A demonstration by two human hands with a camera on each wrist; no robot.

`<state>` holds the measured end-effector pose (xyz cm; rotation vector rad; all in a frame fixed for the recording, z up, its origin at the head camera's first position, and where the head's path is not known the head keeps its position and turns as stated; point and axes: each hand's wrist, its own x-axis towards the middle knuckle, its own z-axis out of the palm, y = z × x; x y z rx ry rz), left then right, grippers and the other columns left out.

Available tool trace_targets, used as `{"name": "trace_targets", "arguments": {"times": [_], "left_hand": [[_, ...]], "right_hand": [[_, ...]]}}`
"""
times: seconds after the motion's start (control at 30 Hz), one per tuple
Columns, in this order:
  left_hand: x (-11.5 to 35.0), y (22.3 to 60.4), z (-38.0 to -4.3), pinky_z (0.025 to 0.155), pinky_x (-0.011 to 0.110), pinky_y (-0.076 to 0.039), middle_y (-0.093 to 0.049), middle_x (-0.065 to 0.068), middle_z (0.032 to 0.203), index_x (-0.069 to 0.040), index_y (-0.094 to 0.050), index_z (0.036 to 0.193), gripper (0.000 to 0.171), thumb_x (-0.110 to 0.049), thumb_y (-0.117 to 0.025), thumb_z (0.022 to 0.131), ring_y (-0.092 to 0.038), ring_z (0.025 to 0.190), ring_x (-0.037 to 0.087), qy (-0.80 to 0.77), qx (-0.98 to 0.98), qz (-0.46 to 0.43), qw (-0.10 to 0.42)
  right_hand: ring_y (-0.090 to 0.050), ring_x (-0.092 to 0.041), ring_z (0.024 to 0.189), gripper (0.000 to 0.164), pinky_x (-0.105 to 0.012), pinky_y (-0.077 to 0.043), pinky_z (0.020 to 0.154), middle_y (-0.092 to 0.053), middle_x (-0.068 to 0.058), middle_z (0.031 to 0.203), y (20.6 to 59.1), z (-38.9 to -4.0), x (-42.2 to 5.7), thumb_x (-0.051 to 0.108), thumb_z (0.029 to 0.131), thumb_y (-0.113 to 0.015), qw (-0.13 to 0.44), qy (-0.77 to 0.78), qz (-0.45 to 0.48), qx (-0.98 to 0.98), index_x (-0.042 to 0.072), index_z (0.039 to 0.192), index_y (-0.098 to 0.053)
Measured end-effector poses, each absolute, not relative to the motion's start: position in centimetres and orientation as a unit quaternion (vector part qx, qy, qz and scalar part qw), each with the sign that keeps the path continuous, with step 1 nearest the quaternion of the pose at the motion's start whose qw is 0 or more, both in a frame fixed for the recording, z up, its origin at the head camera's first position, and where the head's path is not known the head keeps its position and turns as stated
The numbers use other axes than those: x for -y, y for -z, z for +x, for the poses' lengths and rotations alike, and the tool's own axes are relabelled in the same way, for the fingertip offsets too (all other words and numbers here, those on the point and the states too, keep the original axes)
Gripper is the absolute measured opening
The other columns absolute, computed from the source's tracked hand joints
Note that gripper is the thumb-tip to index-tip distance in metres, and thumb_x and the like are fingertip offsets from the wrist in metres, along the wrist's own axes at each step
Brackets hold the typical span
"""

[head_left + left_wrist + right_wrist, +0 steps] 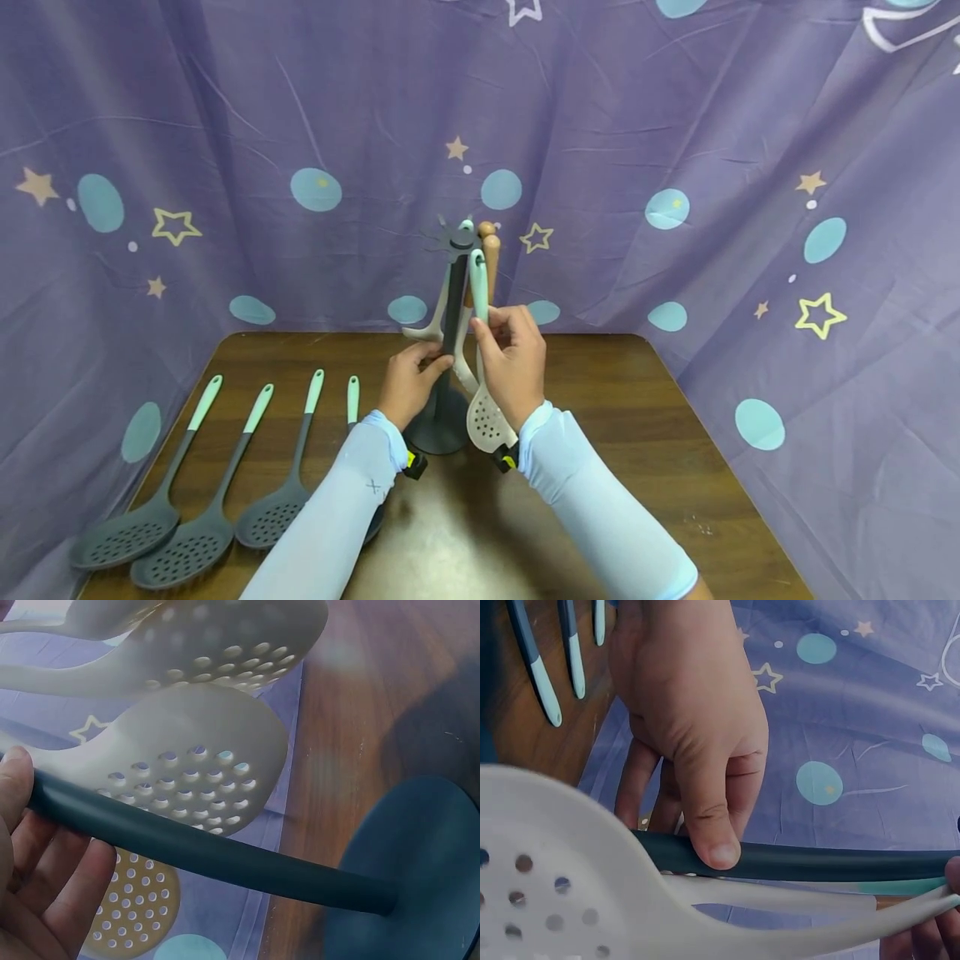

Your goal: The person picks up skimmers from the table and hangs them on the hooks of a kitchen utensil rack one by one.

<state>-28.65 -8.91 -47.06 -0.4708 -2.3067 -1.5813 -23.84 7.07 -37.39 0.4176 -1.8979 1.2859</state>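
Note:
A dark utensil stand (455, 300) with a round base (437, 442) and hooks at its top stands on the table. My left hand (411, 385) grips its pole, thumb in front, as the left wrist view also shows. My right hand (516, 358) pinches the mint handle (478, 279) of a white skimmer (489, 423). The perforated head hangs downward, right of the pole. The handle's top is beside the hooks; whether it is hooked on, I cannot tell. In the right wrist view the white skimmer (562, 802) is close up, beside the pole (840, 862).
Other utensils hang on the stand, among them ones with wooden handles (491, 258) and a white-headed one (426, 332) at the back left. Several dark grey skimmers (187, 546) with mint handles lie on the table's left. A purple curtain (600, 150) hangs behind the table.

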Motion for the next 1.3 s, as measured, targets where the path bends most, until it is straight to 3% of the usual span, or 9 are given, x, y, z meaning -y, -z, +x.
{"name": "trace_targets", "arguments": {"times": [0.5, 0.83, 1.07, 1.3], "left_hand": [[8.8, 47.0, -28.7, 0.089, 0.043, -0.058, -0.076, 0.009, 0.107, -0.007, -0.076, 0.117, 0.03, -0.026, -0.077, 0.094, -0.071, 0.099, 0.026, 0.566, 0.795, -0.159, 0.152], [8.9, 47.1, -28.6, 0.083, 0.041, -0.057, -0.078, 0.005, 0.1, -0.01, -0.079, 0.113, 0.028, -0.029, -0.078, 0.092, -0.07, 0.091, 0.022, 0.565, 0.799, -0.14, 0.151], [8.6, 47.1, -28.9, 0.081, 0.038, -0.056, -0.077, 0.003, 0.097, -0.012, -0.079, 0.111, 0.025, -0.029, -0.078, 0.092, -0.068, 0.088, 0.019, 0.571, 0.796, -0.138, 0.146], [8.8, 47.3, -28.9, 0.081, 0.039, -0.057, -0.077, 0.005, 0.1, -0.01, -0.078, 0.114, 0.028, -0.03, -0.077, 0.094, -0.069, 0.091, 0.021, 0.567, 0.798, -0.143, 0.15]], "right_hand": [[-0.063, -0.018, 0.077, 0.017, -0.022, -0.054, 0.067, -0.065, -0.01, 0.094, 37.6, -23.7, -6.4, 0.016, 0.095, -0.077, 0.362, -0.536, 0.171, 0.743, 0.002, 0.096, -0.067], [-0.064, -0.019, 0.08, 0.02, -0.032, -0.058, 0.068, -0.064, -0.008, 0.093, 38.0, -24.7, -6.1, 0.019, 0.094, -0.078, 0.374, -0.533, 0.169, 0.739, 0.004, 0.091, -0.066], [-0.065, -0.018, 0.08, 0.02, -0.029, -0.058, 0.07, -0.064, -0.006, 0.093, 38.2, -24.9, -6.3, 0.022, 0.095, -0.078, 0.353, -0.538, 0.168, 0.747, 0.005, 0.099, -0.068], [-0.066, -0.018, 0.08, 0.03, -0.027, -0.058, 0.069, -0.066, -0.01, 0.096, 38.5, -24.4, -7.8, 0.014, 0.093, -0.08, 0.353, -0.51, 0.196, 0.76, 0.001, 0.115, -0.064]]}}
